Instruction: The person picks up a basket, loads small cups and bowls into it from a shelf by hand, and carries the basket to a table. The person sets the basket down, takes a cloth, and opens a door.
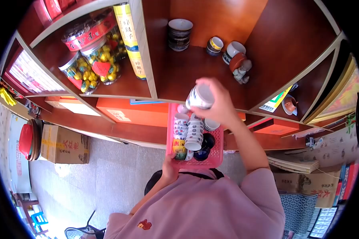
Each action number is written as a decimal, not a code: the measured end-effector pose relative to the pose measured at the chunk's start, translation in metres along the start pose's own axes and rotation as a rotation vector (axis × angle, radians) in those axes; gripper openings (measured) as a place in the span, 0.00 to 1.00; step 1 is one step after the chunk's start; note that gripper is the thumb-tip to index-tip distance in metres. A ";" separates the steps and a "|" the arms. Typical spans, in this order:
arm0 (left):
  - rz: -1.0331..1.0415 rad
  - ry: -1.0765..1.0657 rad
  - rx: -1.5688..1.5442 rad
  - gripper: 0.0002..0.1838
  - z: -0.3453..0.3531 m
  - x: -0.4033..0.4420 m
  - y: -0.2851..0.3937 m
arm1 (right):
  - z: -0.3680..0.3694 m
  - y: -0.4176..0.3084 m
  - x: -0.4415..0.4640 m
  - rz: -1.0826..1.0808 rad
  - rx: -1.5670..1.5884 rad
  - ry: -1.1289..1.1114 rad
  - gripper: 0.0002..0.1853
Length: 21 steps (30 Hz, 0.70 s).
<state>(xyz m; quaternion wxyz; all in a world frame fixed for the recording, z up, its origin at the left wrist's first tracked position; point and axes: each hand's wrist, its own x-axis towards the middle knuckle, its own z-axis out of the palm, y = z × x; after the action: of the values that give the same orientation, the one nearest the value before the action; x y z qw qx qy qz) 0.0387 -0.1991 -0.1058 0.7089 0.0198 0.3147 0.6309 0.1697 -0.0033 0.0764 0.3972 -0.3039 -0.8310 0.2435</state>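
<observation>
My right hand [217,101] is closed around a white teacup with a painted pattern [199,96], held up at the shelf's front edge above the basket. Whether more cups are nested in it, I cannot tell. My left hand [170,168] grips the near left corner of a pink plastic basket [218,157], held in front of my body. Inside it lie stacked white patterned cups [194,135], a column of colourful cups [180,133] and dark blue cups [203,149].
On the wooden shelf [211,87] stand a stack of dark bowls [179,36], small yellow-rimmed cups [215,44], white cups [234,49] and a figurine [241,71]. Candy jars [101,65] and yellow canisters [129,40] fill the left compartment. A cardboard box [66,144] sits on the floor.
</observation>
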 end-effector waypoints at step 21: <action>0.024 -0.012 0.048 0.31 -0.013 0.008 -0.006 | 0.100 0.072 -0.046 -0.440 -0.650 -0.327 0.32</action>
<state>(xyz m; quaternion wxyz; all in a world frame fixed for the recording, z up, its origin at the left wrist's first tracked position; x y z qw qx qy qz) 0.0377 -0.1977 -0.1222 0.7026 0.0446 0.3251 0.6314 0.1349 -0.0015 -0.0506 0.1859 -0.1861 -0.9617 -0.0768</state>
